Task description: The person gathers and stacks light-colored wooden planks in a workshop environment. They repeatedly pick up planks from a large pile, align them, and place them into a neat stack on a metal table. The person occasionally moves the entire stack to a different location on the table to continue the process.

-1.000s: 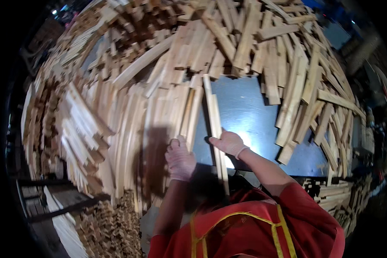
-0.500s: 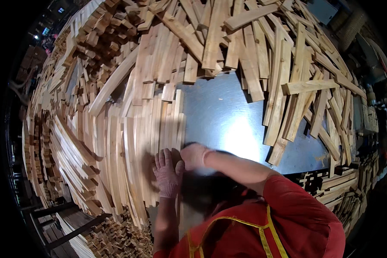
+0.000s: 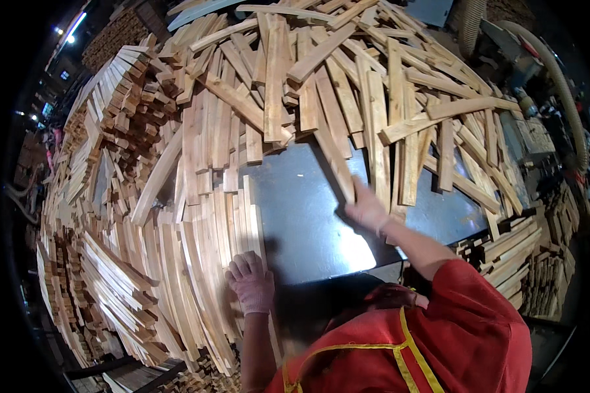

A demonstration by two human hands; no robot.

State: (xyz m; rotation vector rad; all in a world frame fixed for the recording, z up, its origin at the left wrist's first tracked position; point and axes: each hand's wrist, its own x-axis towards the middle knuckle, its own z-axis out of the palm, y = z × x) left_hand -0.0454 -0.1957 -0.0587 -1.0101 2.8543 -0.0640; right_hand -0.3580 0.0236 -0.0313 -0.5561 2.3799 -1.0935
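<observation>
My right hand [image 3: 368, 208], in a pale glove, is closed around the near end of a wooden strip [image 3: 335, 164]. This strip slants away to the far left, its far end at the edge of the loose pile. My left hand [image 3: 250, 281], in a knitted pinkish glove, lies palm down on the right edge of a row of wooden strips [image 3: 206, 242] set side by side. Its fingers are laid over the strips and grip nothing that I can see. Between the hands shows the shiny metal tabletop [image 3: 301, 223].
Loose wooden strips [image 3: 400, 105] lie crisscrossed across the far side and right of the table. Stacked strips [image 3: 121, 98] rise at the far left. More strips [image 3: 514, 252] are piled beyond the table's right edge. A ribbed hose [image 3: 564, 85] curves at the far right.
My right hand has moved from beside the left hand rightward and away to the loose pile, taking hold of a strip. My left hand stays on the row. The view has shifted.
</observation>
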